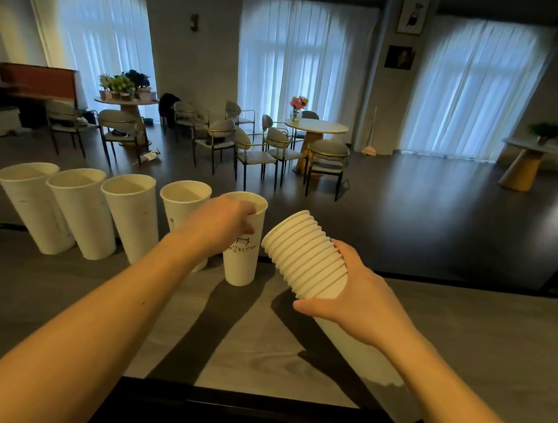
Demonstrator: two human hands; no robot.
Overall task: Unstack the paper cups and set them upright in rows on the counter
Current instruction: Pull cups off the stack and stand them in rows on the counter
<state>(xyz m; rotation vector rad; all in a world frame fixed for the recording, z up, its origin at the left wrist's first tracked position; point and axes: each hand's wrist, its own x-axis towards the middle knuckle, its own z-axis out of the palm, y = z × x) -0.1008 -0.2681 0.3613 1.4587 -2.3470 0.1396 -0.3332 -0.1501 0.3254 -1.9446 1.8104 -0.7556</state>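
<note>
Our left hand (225, 221) gripped the fifth cup (244, 242) by its rim — seating it upright beside four others on the counter (464, 334) — while our right hand (354, 302) clasped the tilted stack (307, 255) ready.

I find one printed marking large enough to examine: a dark line drawing with a row of handwritten-style characters beneath it, on the side wall of the fifth paper cup (245, 242), the cup at the right end of the row on the counter (464, 334). The characters are too small and blurred for me to read. My left hand (224, 223) covers the part of the cup wall to the left of the drawing. Small dark marks show on the fourth cup (181, 208), just left of the fifth cup; I cannot read them either.
</note>
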